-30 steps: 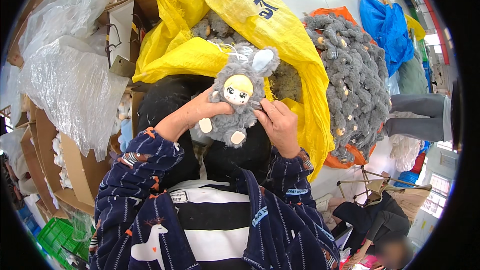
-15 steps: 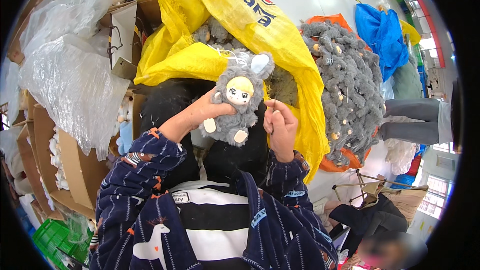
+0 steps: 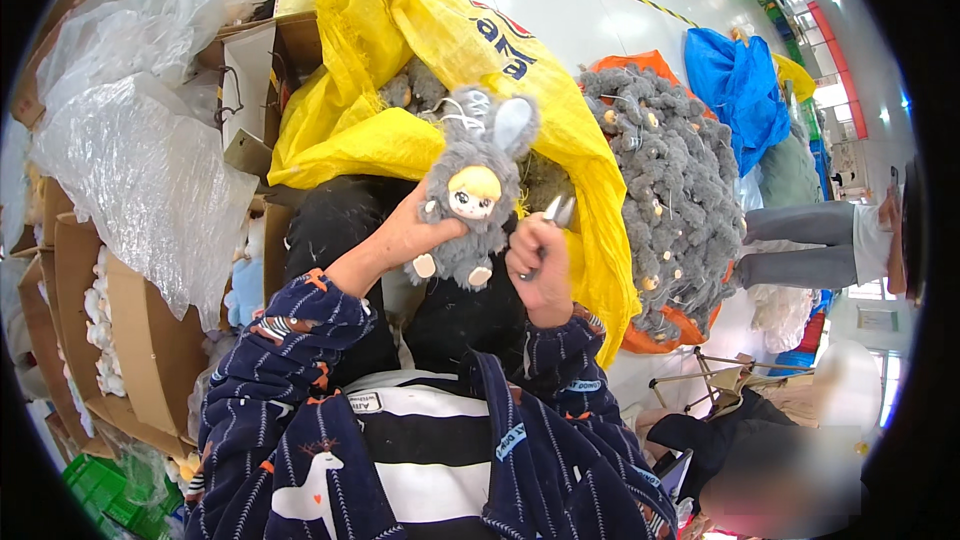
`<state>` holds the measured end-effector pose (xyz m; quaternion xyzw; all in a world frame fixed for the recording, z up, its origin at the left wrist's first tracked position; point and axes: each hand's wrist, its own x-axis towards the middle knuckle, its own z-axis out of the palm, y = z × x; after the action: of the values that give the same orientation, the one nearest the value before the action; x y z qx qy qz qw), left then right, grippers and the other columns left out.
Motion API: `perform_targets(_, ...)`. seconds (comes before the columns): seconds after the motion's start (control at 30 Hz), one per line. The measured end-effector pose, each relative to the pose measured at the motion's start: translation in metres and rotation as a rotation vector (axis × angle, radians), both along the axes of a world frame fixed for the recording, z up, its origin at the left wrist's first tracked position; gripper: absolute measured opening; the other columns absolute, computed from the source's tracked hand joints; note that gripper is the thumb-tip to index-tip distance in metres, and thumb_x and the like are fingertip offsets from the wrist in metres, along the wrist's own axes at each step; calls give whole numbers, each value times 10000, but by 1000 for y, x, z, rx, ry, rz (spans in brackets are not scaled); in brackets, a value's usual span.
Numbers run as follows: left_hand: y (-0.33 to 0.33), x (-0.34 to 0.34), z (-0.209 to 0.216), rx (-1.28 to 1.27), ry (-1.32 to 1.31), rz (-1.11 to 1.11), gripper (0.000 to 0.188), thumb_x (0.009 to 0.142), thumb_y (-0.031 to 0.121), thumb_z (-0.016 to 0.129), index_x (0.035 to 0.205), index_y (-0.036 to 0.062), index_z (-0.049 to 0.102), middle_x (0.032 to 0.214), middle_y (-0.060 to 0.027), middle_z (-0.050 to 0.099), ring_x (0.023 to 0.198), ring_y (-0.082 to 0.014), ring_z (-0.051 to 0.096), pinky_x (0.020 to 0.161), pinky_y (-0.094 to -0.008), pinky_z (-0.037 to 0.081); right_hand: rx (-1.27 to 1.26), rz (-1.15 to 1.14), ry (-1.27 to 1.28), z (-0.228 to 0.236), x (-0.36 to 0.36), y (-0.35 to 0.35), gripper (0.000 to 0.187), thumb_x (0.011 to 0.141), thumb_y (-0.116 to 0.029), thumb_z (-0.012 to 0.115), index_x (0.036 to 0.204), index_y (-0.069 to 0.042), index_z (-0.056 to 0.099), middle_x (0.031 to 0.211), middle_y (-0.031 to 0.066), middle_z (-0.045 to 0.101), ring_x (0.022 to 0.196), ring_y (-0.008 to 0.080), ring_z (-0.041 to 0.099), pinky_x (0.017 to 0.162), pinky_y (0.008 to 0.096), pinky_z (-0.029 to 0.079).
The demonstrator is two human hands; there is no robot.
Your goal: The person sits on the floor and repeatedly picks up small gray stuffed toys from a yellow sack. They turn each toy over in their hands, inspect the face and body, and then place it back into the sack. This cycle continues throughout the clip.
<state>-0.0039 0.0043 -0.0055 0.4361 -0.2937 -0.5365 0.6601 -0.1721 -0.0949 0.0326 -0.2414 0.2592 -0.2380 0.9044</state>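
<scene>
My left hand [image 3: 418,230] is wrapped round the body of a grey plush bunny doll [image 3: 487,153], its thumb across the doll just below the face. The doll is upright, with a pale-haired face, long grey ears and cream paws and feet; a white string hangs by its ears. Just to the right of the doll, my right hand [image 3: 540,260] is closed on small metal thread snips [image 3: 561,211]. Their two short blades stick out above my fist, slightly apart, and do not touch the doll. Beyond both hands lies a yellow woven sack [image 3: 450,20] with more grey plush inside.
An orange-edged heap of grey plush dolls [image 3: 675,180] stands to the right, a blue sack [image 3: 735,90] behind it. Cardboard boxes [image 3: 160,340] and clear plastic sheeting [image 3: 140,170] fill the left. A person in grey trousers [image 3: 800,240] stands at far right; another person sits lower right.
The snips' blades now show above my right fist, which has turned and come slightly left and down. The doll has tipped a little, its ears now more upright. The view has shifted slightly.
</scene>
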Motion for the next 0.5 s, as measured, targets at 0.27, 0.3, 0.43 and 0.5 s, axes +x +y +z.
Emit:
perform_targets(0.27, 0, 1, -8, -43, 75, 64, 665, 744, 55, 667, 1323, 30, 339, 1202, -57, 498, 1096, -145, 471, 953, -299, 374, -1176, -158, 804, -15, -15, -3, 184, 809, -93, 615, 951, 19, 581, 724, -1, 549, 619, 67, 480, 544, 205, 379)
perform_targets(0.3, 3, 4, -4, -57, 76, 78, 676, 747, 50, 673, 1331, 34, 331, 1207, -56, 495, 1096, -145, 472, 953, -301, 375, -1211, -139, 860, -10, -14, -1, 154, 808, -95, 619, 905, 23, 597, 700, -2, 546, 617, 76, 486, 552, 213, 391)
perform_targets(0.43, 5, 9, -4, 8, 65, 109, 672, 751, 29, 666, 1334, 44, 330, 1217, -59, 492, 1098, -151, 476, 949, -302, 382, -1218, -45, 668, 4, -5, 23, 153, 775, -124, 676, 843, -2, 615, 705, 34, 604, 616, 88, 537, 597, 224, 445)
perform_targets(0.5, 4, 7, -1, 36, 134, 76, 666, 750, 18, 662, 1328, 46, 334, 1220, -62, 494, 1095, -154, 480, 944, -303, 388, -1399, 169, 684, 17, 4, 39, 232, 739, -144, 708, 921, -39, 608, 744, 83, 634, 637, 146, 611, 595, 253, 476)
